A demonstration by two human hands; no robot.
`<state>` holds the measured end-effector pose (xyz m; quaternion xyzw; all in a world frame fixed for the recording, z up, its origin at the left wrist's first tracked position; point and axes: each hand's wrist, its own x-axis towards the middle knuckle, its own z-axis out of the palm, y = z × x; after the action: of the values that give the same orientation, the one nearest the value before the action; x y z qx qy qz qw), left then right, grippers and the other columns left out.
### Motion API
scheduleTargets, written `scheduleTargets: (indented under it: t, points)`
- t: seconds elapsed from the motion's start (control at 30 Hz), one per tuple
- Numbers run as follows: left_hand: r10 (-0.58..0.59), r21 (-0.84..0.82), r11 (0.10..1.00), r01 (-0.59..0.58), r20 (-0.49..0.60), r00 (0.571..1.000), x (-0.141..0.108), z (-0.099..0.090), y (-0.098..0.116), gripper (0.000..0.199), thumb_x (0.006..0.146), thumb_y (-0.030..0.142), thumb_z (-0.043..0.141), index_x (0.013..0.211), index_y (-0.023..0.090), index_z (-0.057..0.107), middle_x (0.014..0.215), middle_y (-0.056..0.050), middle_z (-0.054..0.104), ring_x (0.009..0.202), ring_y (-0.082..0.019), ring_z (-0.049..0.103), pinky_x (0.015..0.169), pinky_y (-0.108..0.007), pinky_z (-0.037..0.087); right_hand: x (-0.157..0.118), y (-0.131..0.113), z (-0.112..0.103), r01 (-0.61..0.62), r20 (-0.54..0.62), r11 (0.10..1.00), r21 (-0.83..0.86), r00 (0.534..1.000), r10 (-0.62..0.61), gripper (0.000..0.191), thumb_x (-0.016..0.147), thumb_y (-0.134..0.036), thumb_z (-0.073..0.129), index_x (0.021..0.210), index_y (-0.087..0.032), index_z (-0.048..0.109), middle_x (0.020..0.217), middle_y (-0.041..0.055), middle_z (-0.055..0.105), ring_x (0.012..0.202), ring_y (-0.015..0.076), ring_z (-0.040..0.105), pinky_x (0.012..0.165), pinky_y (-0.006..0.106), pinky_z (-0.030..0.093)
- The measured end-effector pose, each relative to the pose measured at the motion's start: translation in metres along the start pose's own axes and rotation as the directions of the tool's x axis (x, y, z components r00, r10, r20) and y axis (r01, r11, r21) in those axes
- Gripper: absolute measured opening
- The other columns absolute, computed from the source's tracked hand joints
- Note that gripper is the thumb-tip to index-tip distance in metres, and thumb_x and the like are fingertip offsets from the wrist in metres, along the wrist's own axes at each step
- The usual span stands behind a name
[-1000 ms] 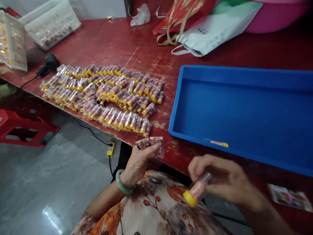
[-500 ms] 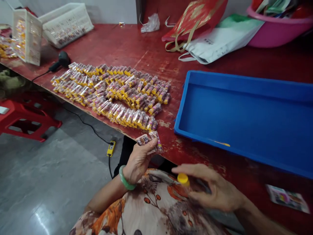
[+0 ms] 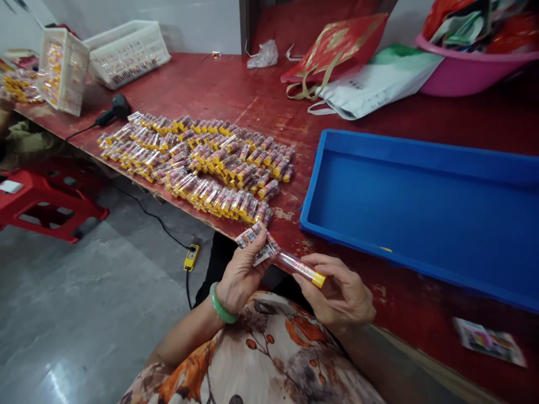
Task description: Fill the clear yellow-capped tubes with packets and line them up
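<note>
Printed wrappers [image 3: 263,255] are pinched between the thumb and fingers of my left hand [image 3: 244,269], which wears a green bangle. My right hand [image 3: 339,289] grips a clear tube with a yellow cap [image 3: 303,269] near its capped end. The tube's other end meets the wrappers at my left fingers. Just beyond my hands, rows of wrapped tubes with yellow caps [image 3: 227,199] lie piled along the front edge of the red table [image 3: 290,235].
A blue tray [image 3: 412,196] stands at the right, a flat printed packet [image 3: 488,342] in front of it. Behind are bags [image 3: 374,84] and a pink basin [image 3: 471,73]. White baskets [image 3: 130,53], a hair dryer [image 3: 120,106] and a red stool [image 3: 50,199] are at the left.
My right hand has moved left and brought the yellow-capped tube up to the wrappers in my left hand. The view has shifted slightly, and part of another person's hand now shows at the far left.
</note>
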<state>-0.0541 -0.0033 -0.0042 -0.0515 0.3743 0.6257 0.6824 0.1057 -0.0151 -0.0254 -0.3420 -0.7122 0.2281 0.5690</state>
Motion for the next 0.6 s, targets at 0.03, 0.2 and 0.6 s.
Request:
scheduleTargets:
  t: [0.03,0.2,0.6]
  points:
    - [-0.002,-0.006,1.000,0.002,-0.010,1.000,0.000,0.001,0.001,0.022,0.068,0.014,0.081,0.087,0.015,0.071,0.083,-0.001,0.072,0.066,-0.013,0.066,0.057,-0.022,0.056,-0.001,0.000,-0.001,0.011,0.000,1.000,-0.014,1.000,-0.011,0.039,0.072,-0.007,0.073,0.102,-0.021,0.053,0.099,0.0073,0.067,0.083,0.0191,0.068,0.064,0.030,0.059]
    - [-0.001,-0.020,1.000,0.001,0.000,1.000,0.002,0.002,0.000,0.022,0.069,0.014,0.080,0.088,0.014,0.070,0.084,-0.002,0.071,0.068,-0.013,0.066,0.058,-0.023,0.057,0.000,-0.002,0.001,0.037,-0.019,0.999,-0.032,0.999,-0.037,0.040,0.069,-0.005,0.073,0.101,-0.020,0.054,0.098,0.0069,0.068,0.082,0.0196,0.068,0.064,0.030,0.058]
    - [0.010,0.036,0.999,-0.011,0.023,1.000,-0.002,-0.001,-0.006,0.017,0.072,0.016,0.078,0.088,0.014,0.070,0.083,-0.003,0.071,0.070,-0.014,0.066,0.062,-0.026,0.059,-0.002,-0.001,0.009,0.136,-0.051,0.975,-0.175,0.988,-0.147,0.044,0.069,-0.008,0.075,0.104,-0.022,0.053,0.101,0.0069,0.068,0.083,0.0196,0.069,0.066,0.031,0.059]
